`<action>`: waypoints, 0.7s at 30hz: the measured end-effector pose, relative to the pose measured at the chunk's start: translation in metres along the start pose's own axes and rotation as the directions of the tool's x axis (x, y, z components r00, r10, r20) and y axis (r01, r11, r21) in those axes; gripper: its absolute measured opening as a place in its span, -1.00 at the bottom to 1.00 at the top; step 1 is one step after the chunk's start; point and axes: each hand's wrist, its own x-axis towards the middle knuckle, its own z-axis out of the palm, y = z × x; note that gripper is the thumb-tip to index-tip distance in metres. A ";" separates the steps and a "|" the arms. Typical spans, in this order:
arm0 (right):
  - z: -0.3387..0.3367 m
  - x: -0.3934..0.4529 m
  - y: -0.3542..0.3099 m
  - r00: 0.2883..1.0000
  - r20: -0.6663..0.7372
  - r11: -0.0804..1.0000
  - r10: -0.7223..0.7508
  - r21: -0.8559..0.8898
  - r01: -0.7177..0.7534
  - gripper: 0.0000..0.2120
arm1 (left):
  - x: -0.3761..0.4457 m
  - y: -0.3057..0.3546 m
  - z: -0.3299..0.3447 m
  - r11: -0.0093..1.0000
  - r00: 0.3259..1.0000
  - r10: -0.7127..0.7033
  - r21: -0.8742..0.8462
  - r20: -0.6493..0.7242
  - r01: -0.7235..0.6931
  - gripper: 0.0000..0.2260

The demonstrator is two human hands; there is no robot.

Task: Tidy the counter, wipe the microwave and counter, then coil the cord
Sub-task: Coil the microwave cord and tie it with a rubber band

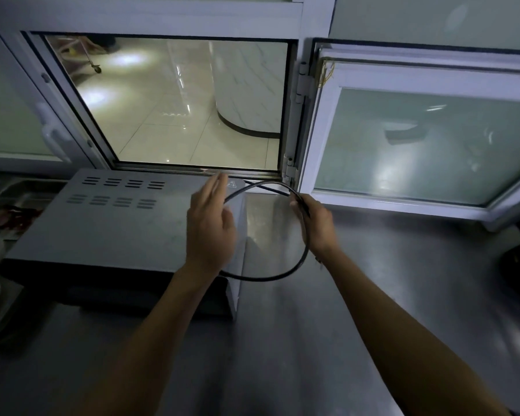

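The black cord [300, 259] hangs in one wide loop just right of the microwave [114, 223], above the steel counter [403, 280]. The right hand [315, 226] grips the loop's upper right part with curled fingers. The left hand [210, 226] is above the microwave's right edge, fingers straight and blurred, the cord passing behind it; whether it holds the cord cannot be told. Behind the microwave an open window [433, 139] shows a tiled floor.
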 end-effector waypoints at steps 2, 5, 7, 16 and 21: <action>-0.003 0.001 -0.001 1.000 -0.001 1.000 -0.008 0.028 0.008 -0.80 | -0.008 0.009 0.016 0.998 0.994 0.034 0.049 0.106 -0.039 -0.51; -0.004 0.004 0.000 1.000 -0.023 0.996 0.009 0.087 -0.007 -0.80 | -0.014 0.028 0.030 0.997 0.966 -0.037 0.080 0.257 0.017 -0.31; -0.006 0.005 -0.002 1.000 -0.012 0.993 0.014 0.119 -0.012 -0.80 | -0.016 0.039 0.037 0.990 0.913 -0.140 0.083 0.382 0.117 -0.14; -0.009 0.008 -0.003 0.953 0.061 0.945 -0.295 -0.130 0.301 -0.72 | 0.002 0.071 0.056 0.959 0.854 -0.274 0.057 0.442 0.279 0.08; -0.012 0.013 -0.001 0.924 0.154 0.889 -0.351 -0.257 0.380 -0.68 | 0.005 0.068 0.067 0.966 0.800 -0.248 0.206 0.546 0.159 0.19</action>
